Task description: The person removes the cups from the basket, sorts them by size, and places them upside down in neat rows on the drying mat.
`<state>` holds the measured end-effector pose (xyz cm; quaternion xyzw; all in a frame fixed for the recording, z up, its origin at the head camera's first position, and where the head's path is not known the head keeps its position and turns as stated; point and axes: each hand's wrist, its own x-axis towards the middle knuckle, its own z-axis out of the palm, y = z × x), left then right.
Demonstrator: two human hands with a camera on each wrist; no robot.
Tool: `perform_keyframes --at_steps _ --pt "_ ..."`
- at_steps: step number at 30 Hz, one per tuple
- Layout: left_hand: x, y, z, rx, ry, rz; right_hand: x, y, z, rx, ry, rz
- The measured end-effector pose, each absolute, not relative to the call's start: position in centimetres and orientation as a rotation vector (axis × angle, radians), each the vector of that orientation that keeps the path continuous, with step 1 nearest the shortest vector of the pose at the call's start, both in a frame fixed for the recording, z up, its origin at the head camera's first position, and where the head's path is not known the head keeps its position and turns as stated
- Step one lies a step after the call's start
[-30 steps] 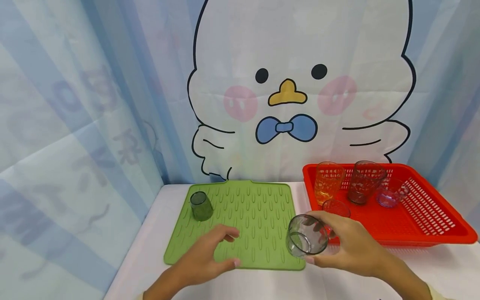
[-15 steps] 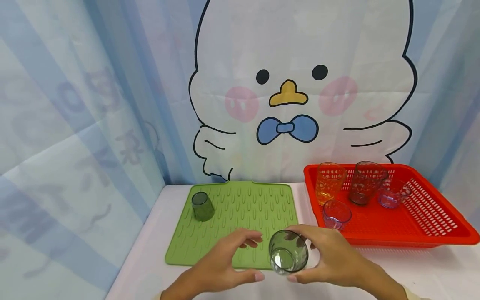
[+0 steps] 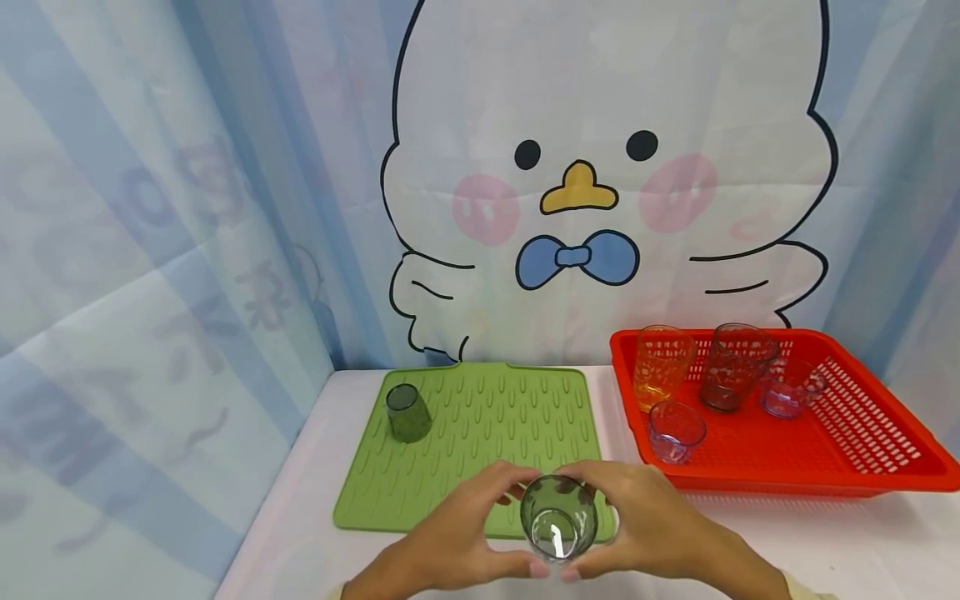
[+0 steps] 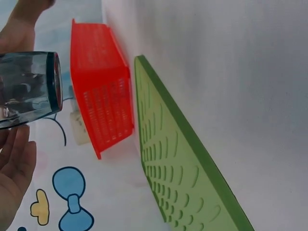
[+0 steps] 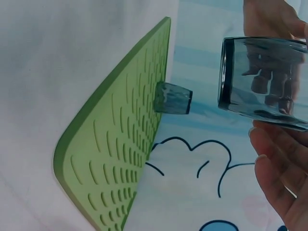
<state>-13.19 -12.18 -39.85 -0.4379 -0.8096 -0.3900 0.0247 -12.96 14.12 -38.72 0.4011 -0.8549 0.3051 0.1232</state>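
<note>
A grey-green drinking glass (image 3: 558, 521) is held upright above the front edge of the green draining mat (image 3: 480, 433), its mouth facing up and its thick base down. My right hand (image 3: 645, 521) grips it from the right, fingers behind and thumb in front. From the left my left hand (image 3: 468, 533) holds the same glass in a matching way. Both wrist views show the glass (image 4: 29, 89) between the hands, clear of the table. A smaller dark green glass (image 3: 408, 414) stands mouth-down on the mat's back left.
At the right sits a red plastic basket (image 3: 780, 482). Inside are an orange glass (image 3: 663, 367), a tall dark glass (image 3: 737, 367), a small clear cup (image 3: 677, 433) and a purple-tinted cup (image 3: 787, 392). A patterned curtain (image 3: 480, 317) hangs behind the white table (image 3: 300, 517).
My right hand has carried the glass leftward and slightly nearer from beside the basket. My left hand has moved right to meet it, and both hands now hold it.
</note>
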Motion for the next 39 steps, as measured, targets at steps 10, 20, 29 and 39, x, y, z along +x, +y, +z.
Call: perform_keyframes --at_steps 10,20,29,39 --pt "-13.0 -11.8 -40.3 -1.327 -2.484 -1.132 -12.9 13.8 -39.1 1.150 -2.501 0.863" --pt "-12.8 -11.8 -40.4 -1.281 -2.465 -1.163 -12.8 13.6 -39.3 1.125 -2.537 0.952" --pt "-12.6 -12.4 -39.5 -1.258 -2.396 -1.195 -12.8 13.4 -39.4 1.136 -2.568 1.148" --pt "-13.1 -12.5 -37.8 -1.273 -2.282 -1.163 -14.1 12.7 -40.9 1.235 -2.475 1.398"
